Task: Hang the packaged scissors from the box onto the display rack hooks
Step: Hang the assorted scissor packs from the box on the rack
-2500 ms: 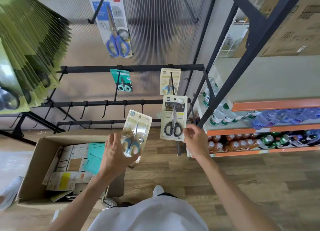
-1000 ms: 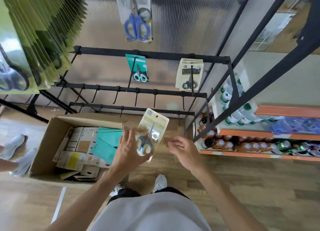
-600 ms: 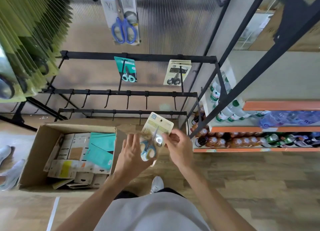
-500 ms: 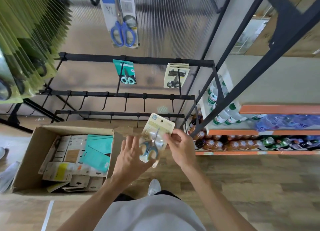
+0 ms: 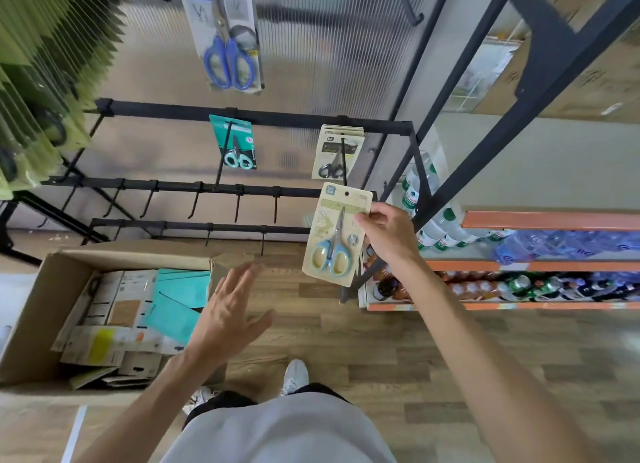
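Packaged scissors (image 5: pixel 336 234), pale-blue handles on a cream card: held up in the air in front of the display rack (image 5: pixel 249 117), card upright, hang-hole at the top just below the black-handled pack (image 5: pixel 336 152) already on a hook. Right hand (image 5: pixel 387 233) pinches the card's right edge between thumb and fingers; that grip is closed on the card. The card sits at the level of the second rail, near its right end, not on any hook.

Left hand (image 5: pixel 227 315): fingers spread and straight, holding nothing, hovering over the right edge of the box (image 5: pixel 31 310). Slightly blurred.

Box: open cardboard, on the wood floor (image 5: pixel 433 344) to the left, with more carded packs lying flat inside, cream and teal.

Rack: a teal pack (image 5: pixel 236 143) hangs on the top rail left of the black-handled one; a larger blue-handled pair (image 5: pixel 227 36) hangs higher up. The lower two rails carry bare hooks (image 5: pixel 194 202). A dense row of green packs (image 5: pixel 41 67) fills the far left.

Right of the rack: an orange-edged shelf (image 5: pixel 550 220) with bottled drinks.

Person's white shoes and grey top visible at the bottom.
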